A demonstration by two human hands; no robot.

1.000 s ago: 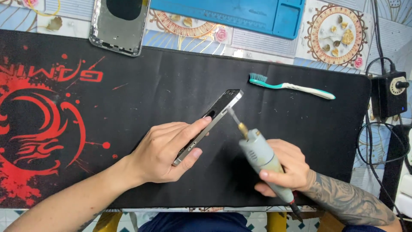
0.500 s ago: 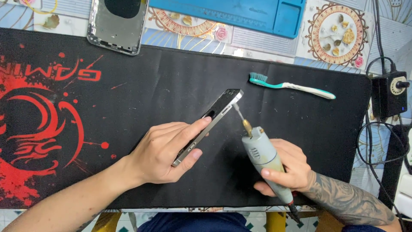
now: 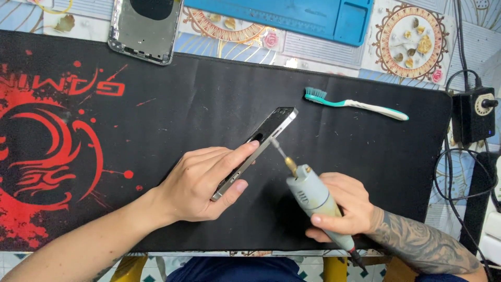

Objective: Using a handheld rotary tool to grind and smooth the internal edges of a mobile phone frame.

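The head view shows two bare hands at work over a black mat [image 3: 209, 89] with a red pattern, which covers most of the tabletop [image 3: 313, 49]. Nearest to the person, the right hand [image 3: 347, 209] has its fingers clenched around a small grey rotary tool [image 3: 313, 201], whose cord runs out at the lower end. The thin bit of the tool points up and to the left and touches, or almost touches, the metal side edge of a phone [image 3: 261, 143]. The left hand [image 3: 201, 183] grasps this phone from below and from the side, with the fingers along its edge, and holds it tilted on its long side above the middle of the mat.

I judge that the work on the edge is in progress: the bit is at a point near the upper end of the frame, and the pictures do not show how much of the edge is already treated.

Farther away a toothbrush [image 3: 355, 103] with green bristles lies on the mat, well apart from the hands. At the right a black power box [image 3: 472, 115] with a knob stands with its cables. At the far side lie a grey phone back shell [image 3: 143, 31] and a blue tray [image 3: 292, 13]. Nothing stands between the tool and the phone.
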